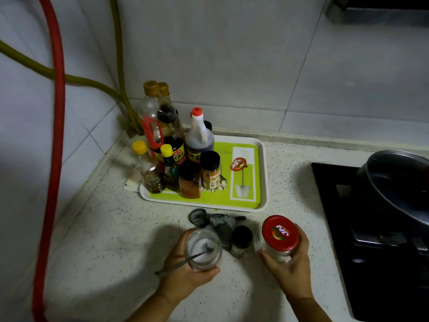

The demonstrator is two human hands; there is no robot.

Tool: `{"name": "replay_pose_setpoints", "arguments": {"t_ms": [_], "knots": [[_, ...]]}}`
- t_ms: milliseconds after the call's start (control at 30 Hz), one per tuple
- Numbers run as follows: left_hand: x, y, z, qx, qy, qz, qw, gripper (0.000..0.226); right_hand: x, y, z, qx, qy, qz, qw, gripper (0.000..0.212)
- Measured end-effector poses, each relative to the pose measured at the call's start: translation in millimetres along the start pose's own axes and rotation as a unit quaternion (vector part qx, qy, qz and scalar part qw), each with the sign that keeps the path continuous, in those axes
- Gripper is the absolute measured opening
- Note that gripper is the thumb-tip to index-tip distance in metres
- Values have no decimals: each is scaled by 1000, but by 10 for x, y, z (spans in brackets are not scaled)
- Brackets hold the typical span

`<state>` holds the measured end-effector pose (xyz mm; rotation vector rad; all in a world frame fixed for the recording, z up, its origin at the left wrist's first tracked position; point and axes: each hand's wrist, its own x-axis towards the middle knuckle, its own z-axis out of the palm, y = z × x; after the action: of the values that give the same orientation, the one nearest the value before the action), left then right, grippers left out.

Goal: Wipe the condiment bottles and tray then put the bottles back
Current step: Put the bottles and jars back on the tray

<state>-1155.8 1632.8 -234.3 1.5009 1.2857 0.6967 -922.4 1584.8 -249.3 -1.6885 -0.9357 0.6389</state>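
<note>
Condiment bottles, in two groups: a few off the tray near the counter's front edge, the rest crowded on the tray's left half.

Nearest, left hand curled around an open glass jar of white granules (salt or sugar, impossible to say), a metal spoon leaning out over the rim toward the wrist. Right hand wrapped about a red-lidded jar, fingers round the glass below the lid. Both jars gripped low on the body, probably to keep them steady and upright; whether resting on the speckled countertop or just above it, not clear.

Between the two jars, a small black-capped shaker upright on the counter, touching a crumpled grey cloth just behind it, likely kept within reach for wiping.

Farther back, green and white tray, right half bare. On its left half: two dark-capped spice jars in front, yellow-capped small bottles, a red-capped dark sauce bottle, and tall gold-capped bottles hard against the tiled corner.

At the far right, a dark pan on the black hob. Along the wall, a red hose and an olive one.
</note>
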Motion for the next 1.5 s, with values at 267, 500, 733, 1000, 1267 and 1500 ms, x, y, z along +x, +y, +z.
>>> {"name": "replay_pose_setpoints", "arguments": {"t_ms": [267,500,733,1000,1267,1500], "knots": [[438,297,-185,-23,53,63,996,86,56,-25,-17,20,-23,-11,999,100],[791,574,-88,22,13,140,990,77,162,61,-56,19,10,-12,1000,91],[1163,758,186,24,-5,164,986,74,515,-123,-133,26,53,-36,998,85],[1618,656,444,71,53,167,982,72,1267,-377,90,48,41,-82,995,85],[1895,631,728,-2,60,100,993,71,2030,-465,368,63,-9,-98,993,82],[2236,591,946,-32,135,74,988,75,2623,-379,605,65,-66,-79,993,84]]}}
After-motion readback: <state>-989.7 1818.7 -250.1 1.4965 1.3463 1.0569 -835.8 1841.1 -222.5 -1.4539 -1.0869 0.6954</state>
